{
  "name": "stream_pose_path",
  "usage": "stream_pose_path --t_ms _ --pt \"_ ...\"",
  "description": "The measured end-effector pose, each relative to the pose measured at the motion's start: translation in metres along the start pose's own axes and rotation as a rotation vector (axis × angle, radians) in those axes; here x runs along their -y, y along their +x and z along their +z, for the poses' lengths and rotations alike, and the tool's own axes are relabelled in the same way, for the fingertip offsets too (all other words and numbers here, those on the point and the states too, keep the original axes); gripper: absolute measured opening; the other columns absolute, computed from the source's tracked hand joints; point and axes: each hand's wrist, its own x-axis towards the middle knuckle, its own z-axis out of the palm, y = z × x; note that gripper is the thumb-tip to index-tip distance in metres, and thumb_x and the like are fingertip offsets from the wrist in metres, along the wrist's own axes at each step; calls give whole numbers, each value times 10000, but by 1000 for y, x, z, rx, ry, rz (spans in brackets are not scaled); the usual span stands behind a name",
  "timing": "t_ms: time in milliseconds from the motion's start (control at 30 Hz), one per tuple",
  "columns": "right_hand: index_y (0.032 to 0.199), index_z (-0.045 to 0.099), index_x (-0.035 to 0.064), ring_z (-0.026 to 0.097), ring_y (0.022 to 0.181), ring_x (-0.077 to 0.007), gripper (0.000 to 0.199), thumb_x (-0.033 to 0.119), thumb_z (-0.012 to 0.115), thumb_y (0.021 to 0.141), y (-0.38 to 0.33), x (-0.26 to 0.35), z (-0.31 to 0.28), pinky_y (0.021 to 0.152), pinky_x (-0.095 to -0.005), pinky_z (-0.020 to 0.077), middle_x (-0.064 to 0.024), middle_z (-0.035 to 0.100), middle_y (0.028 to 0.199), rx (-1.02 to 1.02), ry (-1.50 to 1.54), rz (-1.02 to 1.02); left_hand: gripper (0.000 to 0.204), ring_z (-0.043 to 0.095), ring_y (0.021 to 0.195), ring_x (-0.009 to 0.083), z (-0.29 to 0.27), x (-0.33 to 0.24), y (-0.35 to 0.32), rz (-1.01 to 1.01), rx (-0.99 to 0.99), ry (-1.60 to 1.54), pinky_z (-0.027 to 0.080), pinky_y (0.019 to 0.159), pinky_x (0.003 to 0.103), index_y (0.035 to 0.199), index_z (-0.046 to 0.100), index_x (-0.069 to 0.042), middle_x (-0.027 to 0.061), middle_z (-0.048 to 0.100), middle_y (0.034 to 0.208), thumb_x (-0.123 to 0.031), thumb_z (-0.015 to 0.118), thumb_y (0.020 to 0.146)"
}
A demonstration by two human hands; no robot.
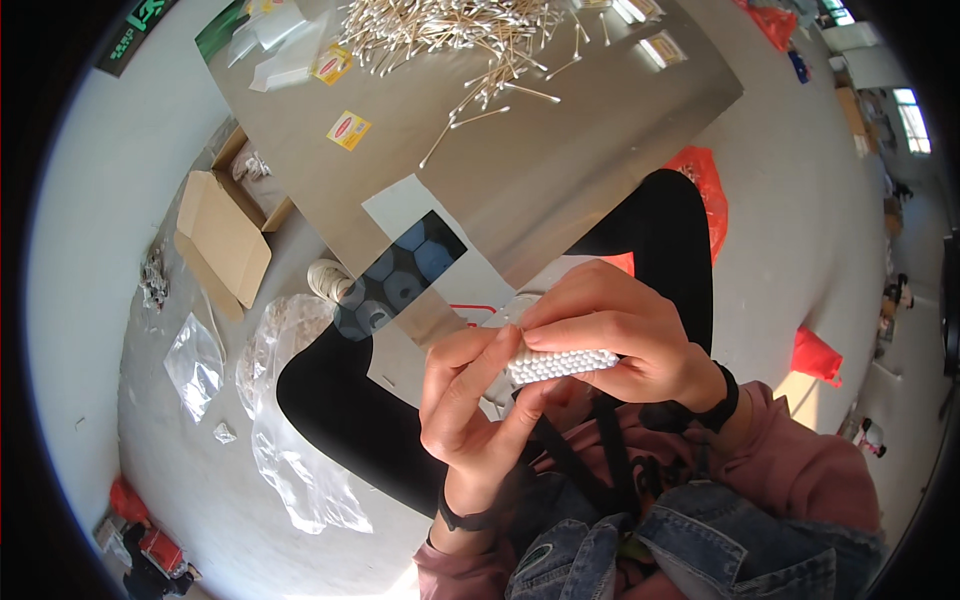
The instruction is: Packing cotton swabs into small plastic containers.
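My left grip (465,400) and right grip (632,330) pinch the cotton-swab bundle (563,366).
Its tip-face's long axis runs roughly nine to three o'clock, between both, neither nearer.

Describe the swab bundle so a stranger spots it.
Find the grey table, then the left hand and right hand below it in view. The swab bundle is held between them, its white tips packed tightly together, unlike the loose swabs heaped on the table.
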Motion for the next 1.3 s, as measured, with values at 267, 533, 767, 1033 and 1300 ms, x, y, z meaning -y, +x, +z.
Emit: stream_pose_path --t_ms 267,533,767,1033,1300 --pt "1175 678 76 626 870 -243 408 14 761 780 -7 -3 -8 755 -370 475 -56 670 1003 -7 83 145 416 597 966 194 3 3 3 -48 30 -9 481 883 318 1132 701 17 99 653 1048 -44 842 745" --pt "1138 726 54 681 907 -205 372 51 810 775 -10 -15 -22 797 -313 534 -76 728 1041 -40 261 266 326 609 965 192 15 11 9 -121 17 -79 500 861 310 1090 711 13 105 656 1049 -2 807 778" --pt "1137 737 66 671 926 -197 394 43 818 752 -13 -31 -30 788 -314 537 -60 737 1049 -94 256 232 345 610 948 203 29 14 20 -143 18 -40 495 840 313 1089 725 17 104 653 1024 27 802 753" --pt "1112 745 49 666 933 -225 415 68 848 709 -19 -43 -44 773 -326 529 -102 723 1065 -109 280 229 386 615 924 204 46 12 36 -159 110 65 495 809 310 1078 738 18 94 664 1003 42 813 700" --pt "1166 713 55 641 1084 -262 447 69 808 729 -31 -51 -65 937 -376 493 -105 693 1170 -42 241 397 439 596 968 193 58 11 39 -104 191 86 479 858 309 1118 719 10 94 666 1022 -16 850 700"
